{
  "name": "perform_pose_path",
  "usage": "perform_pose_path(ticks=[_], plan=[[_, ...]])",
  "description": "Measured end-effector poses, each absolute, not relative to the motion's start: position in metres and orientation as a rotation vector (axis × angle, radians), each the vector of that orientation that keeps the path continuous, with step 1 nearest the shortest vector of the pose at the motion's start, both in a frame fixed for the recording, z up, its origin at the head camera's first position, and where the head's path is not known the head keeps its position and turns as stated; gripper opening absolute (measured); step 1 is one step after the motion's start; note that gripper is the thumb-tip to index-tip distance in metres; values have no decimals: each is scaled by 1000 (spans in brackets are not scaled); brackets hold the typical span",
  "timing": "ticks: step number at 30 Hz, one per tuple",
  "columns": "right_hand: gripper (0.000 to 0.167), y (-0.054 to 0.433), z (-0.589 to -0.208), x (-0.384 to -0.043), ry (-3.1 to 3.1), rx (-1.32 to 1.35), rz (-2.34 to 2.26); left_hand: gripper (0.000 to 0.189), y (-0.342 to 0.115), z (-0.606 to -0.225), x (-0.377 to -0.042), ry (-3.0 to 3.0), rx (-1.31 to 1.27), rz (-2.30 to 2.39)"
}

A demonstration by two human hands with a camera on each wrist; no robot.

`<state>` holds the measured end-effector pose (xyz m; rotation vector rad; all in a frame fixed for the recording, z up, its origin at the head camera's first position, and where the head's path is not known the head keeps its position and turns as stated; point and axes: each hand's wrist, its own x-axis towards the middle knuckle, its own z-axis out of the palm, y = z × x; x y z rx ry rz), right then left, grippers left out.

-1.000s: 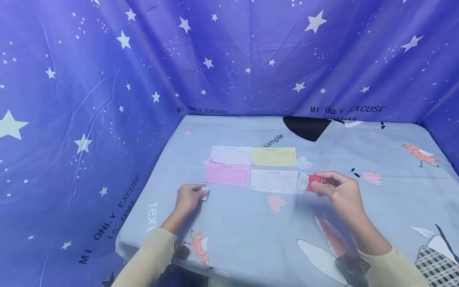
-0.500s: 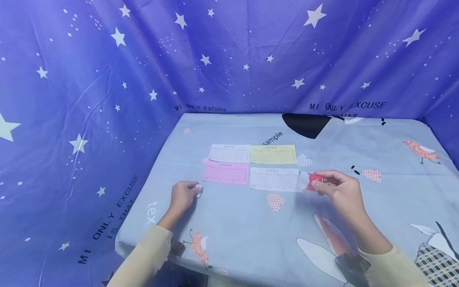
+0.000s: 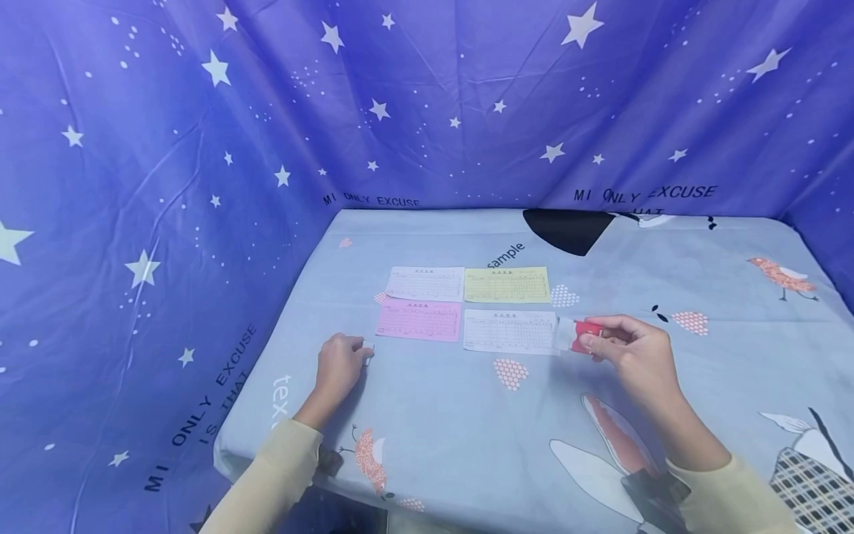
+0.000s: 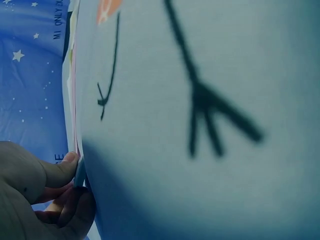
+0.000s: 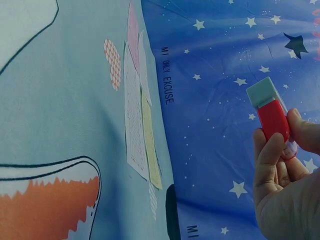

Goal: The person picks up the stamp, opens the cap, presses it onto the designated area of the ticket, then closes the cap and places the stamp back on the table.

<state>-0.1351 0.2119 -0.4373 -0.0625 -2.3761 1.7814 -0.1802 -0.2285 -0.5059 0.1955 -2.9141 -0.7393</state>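
My right hand (image 3: 640, 352) pinches a small red stamp (image 3: 588, 337) with a pale, translucent block at one end. That block is beside the right edge of the lower right white form (image 3: 510, 331); whether it touches the paper cannot be told. In the right wrist view, the thumb and fingers grip the stamp (image 5: 273, 119) by its red body. My left hand (image 3: 339, 367), low at the left of the table, pinches a small, pale, flat piece (image 4: 79, 173) between thumb and fingers. Most of this piece is hidden by the fingers.
Beside the lower white form lie a pink form (image 3: 418, 320), another white form (image 3: 425, 282) and a yellow form (image 3: 507, 285), edges close together. A grey patterned cloth (image 3: 454, 445) covers the table. Blue star-printed curtains (image 3: 427, 96) stand behind and at the sides.
My left hand has moved a little to the left with the pale piece, which now shows less. The right hand and the stamp stay almost in place. The head view has shifted slightly.
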Motion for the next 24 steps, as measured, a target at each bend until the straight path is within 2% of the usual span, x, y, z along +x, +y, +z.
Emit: perform_pose_path(ticks=[9,17,24], plan=[[30,214,-436,-133,-2383,-86,1791,34,-227,-504,-177,-2927,94,-563],[31,214,-434,-132,-2386,-98,1792,17,-226,-500,-175,-2869,-18,-409],[31,214,-433,-130,-2387,-102,1796,32,-200,-487,-179,-2847,-73,-387]])
